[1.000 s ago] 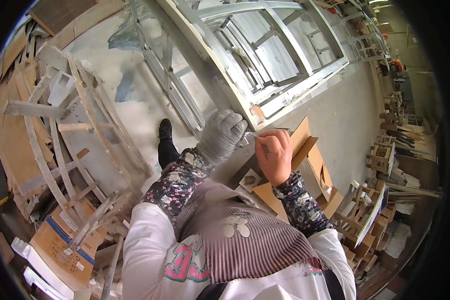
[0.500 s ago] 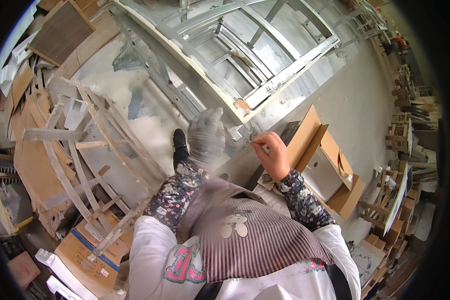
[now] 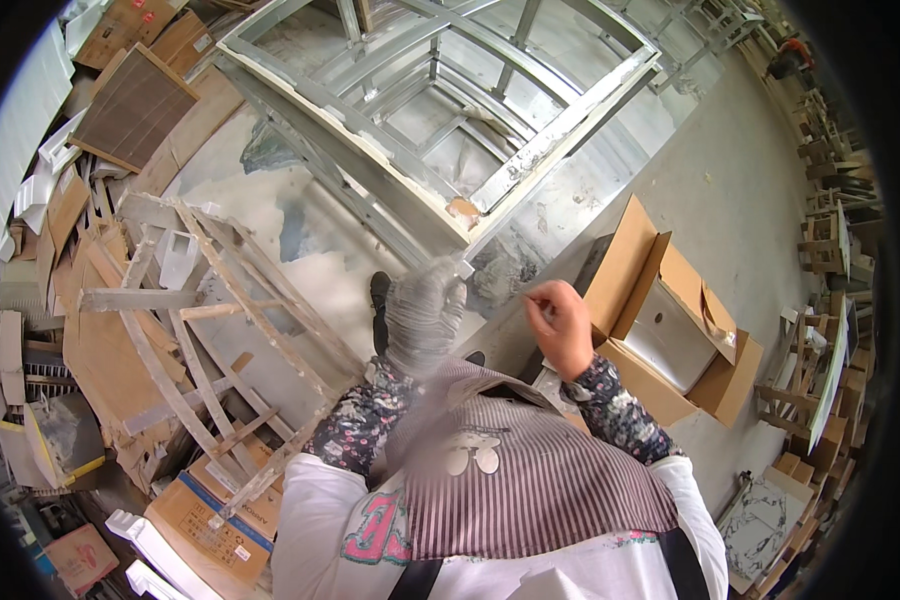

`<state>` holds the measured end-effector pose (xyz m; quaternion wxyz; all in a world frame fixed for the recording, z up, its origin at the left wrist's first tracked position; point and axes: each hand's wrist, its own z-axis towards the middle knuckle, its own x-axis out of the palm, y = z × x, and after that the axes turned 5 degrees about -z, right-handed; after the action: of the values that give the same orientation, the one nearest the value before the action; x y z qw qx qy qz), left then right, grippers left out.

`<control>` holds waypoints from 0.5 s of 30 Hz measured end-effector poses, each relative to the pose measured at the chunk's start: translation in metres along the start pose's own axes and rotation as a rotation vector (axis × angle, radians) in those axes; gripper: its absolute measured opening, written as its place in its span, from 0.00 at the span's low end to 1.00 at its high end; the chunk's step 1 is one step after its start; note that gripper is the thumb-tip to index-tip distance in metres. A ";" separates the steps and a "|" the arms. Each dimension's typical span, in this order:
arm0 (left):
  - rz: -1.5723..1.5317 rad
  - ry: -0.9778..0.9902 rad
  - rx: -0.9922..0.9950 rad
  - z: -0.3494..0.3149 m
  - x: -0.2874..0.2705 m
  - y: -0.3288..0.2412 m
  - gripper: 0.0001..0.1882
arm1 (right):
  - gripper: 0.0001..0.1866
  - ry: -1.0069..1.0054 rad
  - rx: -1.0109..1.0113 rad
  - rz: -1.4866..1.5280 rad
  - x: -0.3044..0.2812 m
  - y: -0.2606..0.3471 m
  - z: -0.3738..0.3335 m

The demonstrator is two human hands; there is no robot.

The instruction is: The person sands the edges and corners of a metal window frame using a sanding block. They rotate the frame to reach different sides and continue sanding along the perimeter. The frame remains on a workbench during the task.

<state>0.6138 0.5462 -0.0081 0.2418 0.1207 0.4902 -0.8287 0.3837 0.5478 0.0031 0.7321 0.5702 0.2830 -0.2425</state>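
Observation:
My left hand, in a grey, dusty glove, is closed with its fingers curled. A small pale piece shows at its fingertips; whether the hand holds it cannot be told. Just beyond is the near corner of a metal frame with a pale edge. To the right, my bare right hand is raised with thumb and fingers pinched together. Anything between those fingertips is too small to make out. The hands are apart, both in front of my striped apron.
An open cardboard box with a white sink inside lies at the right. Left of me stands a worn wooden frame among cardboard scraps. A printed carton sits at the lower left. Stacked goods line the far right.
My left hand has come a little nearer my body. The right hand has shifted slightly right and nearer, still pinched. The view has turned a little.

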 end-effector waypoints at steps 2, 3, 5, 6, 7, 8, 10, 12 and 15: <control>0.070 -0.003 0.055 0.009 0.003 0.014 0.16 | 0.06 0.008 -0.096 -0.058 0.014 0.018 0.022; 0.100 -0.010 0.083 0.014 0.005 0.021 0.15 | 0.06 0.023 -0.142 -0.088 0.020 0.025 0.032; 0.119 -0.037 0.152 0.024 0.009 0.035 0.15 | 0.06 0.011 -0.255 -0.153 0.028 0.037 0.052; 0.119 -0.066 0.214 0.029 0.012 0.041 0.15 | 0.06 0.008 -0.311 -0.187 0.030 0.040 0.059; 0.134 -0.056 0.240 0.032 0.011 0.046 0.15 | 0.07 0.024 -0.324 -0.217 0.032 0.044 0.064; 0.124 -0.025 0.241 0.035 0.012 0.050 0.16 | 0.07 0.016 -0.346 -0.225 0.032 0.046 0.067; 0.090 0.012 0.271 0.038 0.013 0.056 0.17 | 0.07 0.001 -0.379 -0.236 0.032 0.046 0.072; 0.071 0.036 0.311 0.038 0.015 0.061 0.18 | 0.08 -0.016 -0.408 -0.252 0.034 0.043 0.073; 0.124 0.087 0.357 0.036 0.017 0.068 0.18 | 0.08 0.017 -0.436 -0.288 0.038 0.033 0.072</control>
<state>0.6356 0.4828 -0.0496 0.2457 0.2276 0.3370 -0.8799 0.4438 0.4843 0.0131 0.7932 0.3547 0.4129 -0.2728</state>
